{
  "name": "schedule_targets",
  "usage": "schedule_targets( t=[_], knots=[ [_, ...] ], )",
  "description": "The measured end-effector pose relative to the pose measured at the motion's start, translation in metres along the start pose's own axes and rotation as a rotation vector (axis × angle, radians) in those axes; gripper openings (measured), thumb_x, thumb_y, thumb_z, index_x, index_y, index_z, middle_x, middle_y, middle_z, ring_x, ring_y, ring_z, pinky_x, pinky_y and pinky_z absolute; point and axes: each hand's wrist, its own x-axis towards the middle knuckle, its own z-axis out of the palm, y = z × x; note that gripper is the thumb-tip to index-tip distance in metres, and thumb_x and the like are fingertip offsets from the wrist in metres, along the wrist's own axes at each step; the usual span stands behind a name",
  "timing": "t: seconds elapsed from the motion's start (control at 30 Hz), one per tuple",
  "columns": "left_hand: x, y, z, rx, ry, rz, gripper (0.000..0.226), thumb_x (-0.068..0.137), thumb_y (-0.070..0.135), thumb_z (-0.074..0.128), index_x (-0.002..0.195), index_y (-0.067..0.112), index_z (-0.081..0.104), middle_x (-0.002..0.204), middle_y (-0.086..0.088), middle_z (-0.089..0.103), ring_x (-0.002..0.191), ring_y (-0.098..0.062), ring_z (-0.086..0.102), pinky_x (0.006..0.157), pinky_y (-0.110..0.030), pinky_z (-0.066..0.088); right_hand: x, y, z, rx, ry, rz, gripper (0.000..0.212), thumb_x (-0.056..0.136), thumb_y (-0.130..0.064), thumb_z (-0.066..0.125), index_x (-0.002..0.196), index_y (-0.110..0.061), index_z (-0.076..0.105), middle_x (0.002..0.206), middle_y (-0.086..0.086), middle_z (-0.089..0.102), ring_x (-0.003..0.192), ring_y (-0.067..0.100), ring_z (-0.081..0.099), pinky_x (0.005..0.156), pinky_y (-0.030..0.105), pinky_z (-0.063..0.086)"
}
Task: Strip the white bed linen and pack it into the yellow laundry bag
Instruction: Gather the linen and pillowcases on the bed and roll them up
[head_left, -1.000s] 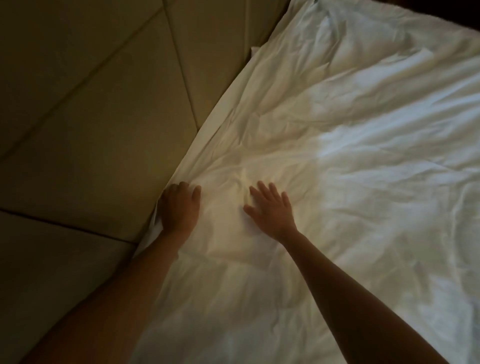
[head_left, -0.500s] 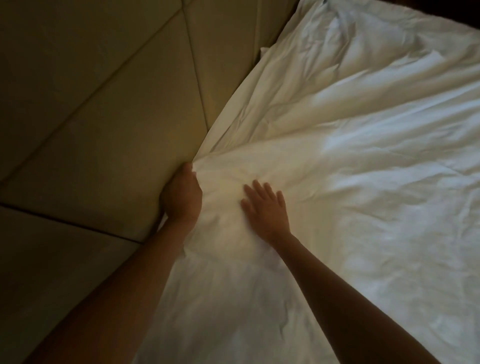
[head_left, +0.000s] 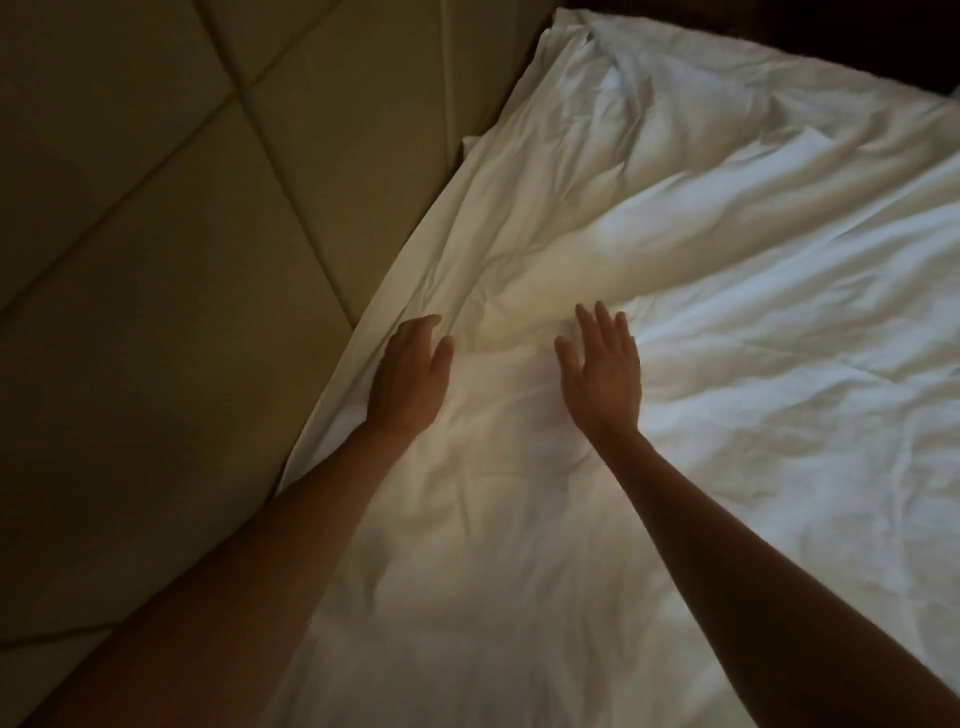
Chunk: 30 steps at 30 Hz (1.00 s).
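- the white bed linen (head_left: 675, 389) is probably light, soft and limp; it should bunch and fold under any pull and has no stiff part to lift by.
- the best hold looks like the sheet's edge (head_left: 363, 364) where it meets the padded headboard (head_left: 182, 260); gathering a fistful there should free it, while a flat palm would only slide the cloth.
- the linen lies spread over the bed and fills the right and lower part of the view; its left edge runs along the headboard and its far corner sits bunched at the top.
- it looks plain white, heavily creased, with long wrinkles fanning out from between the hands; the light is dim and warmer near the hands.
- the left hand (head_left: 413, 371) rests at the sheet's edge with relaxed fingers, gripping nothing that shows.
- the right hand (head_left: 602, 371) has straight, spread fingers, either on or just above the sheet; contact is unclear.
- the yellow laundry bag is not in view.
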Motion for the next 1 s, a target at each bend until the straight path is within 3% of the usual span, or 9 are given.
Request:
schedule_targets(
  t=[0.17,0.27,0.4,0.47,0.53,0.6,0.7,0.83,1.0],
  knots=[
    [0.068,0.036,0.031,-0.056,-0.219,-0.106,0.057,0.104,0.042,0.040,0.151,0.010,0.034,0.151,-0.015,0.041,0.137,-0.031,0.041,0.106,-0.037,0.034,0.060,0.033,0.000,-0.028,-0.075,0.042,0.062,0.103,-0.051,0.027,0.153,-0.015,0.034,0.160,0.008,0.032,0.151,0.025,0.019,0.123,0.038,0.008],
    [0.105,0.051,0.047,-0.121,-0.196,-0.204,0.067,0.100,0.051,0.044,0.149,0.006,0.037,0.149,-0.018,0.043,0.136,-0.034,0.042,0.107,-0.040,0.035,0.069,0.052,0.012,-0.113,-0.063,0.073,0.076,0.093,-0.059,0.017,0.151,-0.015,0.040,0.156,0.010,0.039,0.148,0.029,0.026,0.121,0.043,0.013],
    [0.152,0.059,0.069,-0.101,-0.166,-0.290,0.084,0.086,0.074,0.048,0.142,0.011,0.047,0.140,-0.012,0.053,0.128,-0.034,0.049,0.109,-0.051,0.037,0.063,0.065,0.036,-0.196,0.103,-0.007,0.061,0.097,-0.046,0.029,0.146,-0.016,0.049,0.152,0.011,0.045,0.144,0.031,0.035,0.119,0.047,0.021],
    [0.171,0.063,0.079,-0.101,-0.155,-0.329,0.085,0.077,0.082,0.049,0.129,0.014,0.056,0.120,-0.004,0.066,0.117,-0.032,0.057,0.109,-0.052,0.036,0.063,0.074,0.045,-0.186,0.173,-0.033,0.055,0.098,-0.041,0.034,0.145,-0.017,0.050,0.151,0.010,0.047,0.144,0.030,0.036,0.118,0.048,0.024],
    [0.186,0.063,0.089,-0.071,-0.179,-0.324,0.077,0.080,0.080,0.051,0.121,0.016,0.060,0.101,0.005,0.072,0.110,-0.028,0.060,0.112,-0.053,0.029,0.063,0.081,0.053,-0.174,0.212,-0.061,0.054,0.098,-0.039,0.035,0.145,-0.017,0.050,0.152,0.009,0.046,0.144,0.030,0.035,0.118,0.049,0.023],
    [0.195,0.060,0.096,-0.007,-0.186,-0.299,0.071,0.084,0.076,0.050,0.122,0.016,0.061,0.107,0.003,0.072,0.114,-0.027,0.059,0.114,-0.052,0.025,0.065,0.082,0.059,-0.155,0.218,-0.079,0.053,0.098,-0.038,0.034,0.144,-0.017,0.051,0.152,0.009,0.045,0.145,0.031,0.034,0.118,0.050,0.023],
    [0.199,0.053,0.108,-0.010,-0.082,-0.249,0.050,0.094,0.060,0.051,0.104,0.013,0.065,0.117,-0.009,0.069,0.111,-0.032,0.060,0.108,-0.046,0.036,0.068,0.086,0.063,-0.138,0.215,-0.092,0.053,0.098,-0.037,0.034,0.144,-0.018,0.051,0.153,0.008,0.045,0.145,0.031,0.033,0.118,0.050,0.023],
    [0.191,0.055,0.101,-0.042,-0.082,-0.184,0.059,0.101,0.049,0.048,0.140,0.006,0.053,0.145,-0.014,0.052,0.133,-0.031,0.048,0.110,-0.037,0.036,0.068,0.090,0.058,-0.164,0.163,-0.087,0.053,0.098,-0.038,0.032,0.145,-0.022,0.051,0.154,0.004,0.044,0.145,0.029,0.033,0.119,0.049,0.021],
    [0.221,0.089,0.018,0.123,0.203,-0.001,0.054,0.102,0.045,0.050,0.133,0.002,0.057,0.133,-0.022,0.058,0.121,-0.037,0.054,0.093,-0.038,0.040,0.080,0.059,0.028,-0.022,0.115,-0.123,0.054,0.100,-0.041,0.025,0.145,-0.022,0.049,0.152,0.003,0.046,0.144,0.025,0.037,0.120,0.039,0.013]
  ],
)
